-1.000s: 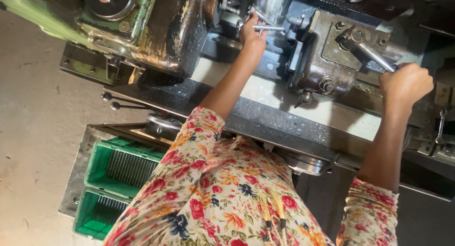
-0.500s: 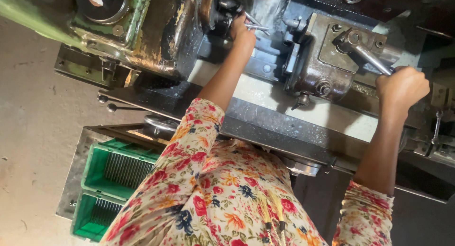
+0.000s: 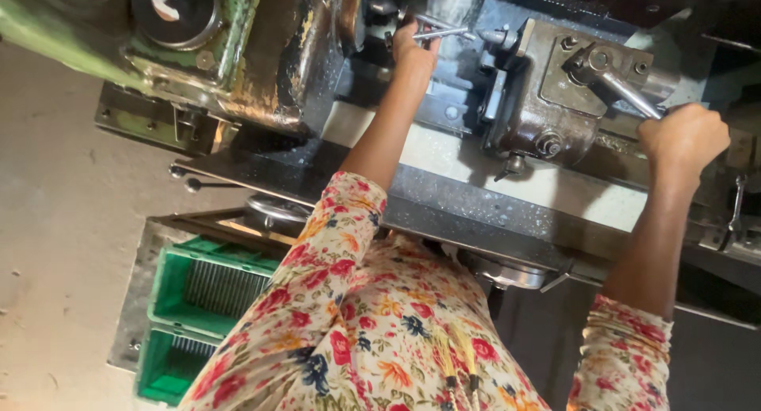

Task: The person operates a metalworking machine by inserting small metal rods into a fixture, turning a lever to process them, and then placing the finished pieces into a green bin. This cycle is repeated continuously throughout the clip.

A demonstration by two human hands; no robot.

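Observation:
A large metal lathe-like machine point(image 3: 547, 102) fills the top of the head view. My left hand point(image 3: 412, 50) reaches up into it and grips a thin metal rod point(image 3: 444, 33) near the chuck area. My right hand point(image 3: 683, 137) is closed around the end of a steel lever handle point(image 3: 626, 90) that sticks out from the grey tool block. Both forearms come out of floral-print sleeves point(image 3: 341, 300).
The green, paint-worn headstock point(image 3: 198, 46) stands at the upper left. Two green plastic crates point(image 3: 210, 284) holding several thin metal pieces sit on the floor at lower left. A handwheel point(image 3: 273, 209) and small levers point(image 3: 194, 181) jut from the machine's front. Bare concrete floor point(image 3: 55, 221) lies to the left.
The view has shifted slightly downward and left. My left hand has moved a little deeper toward the chuck with the rod. My right hand stays on the lever.

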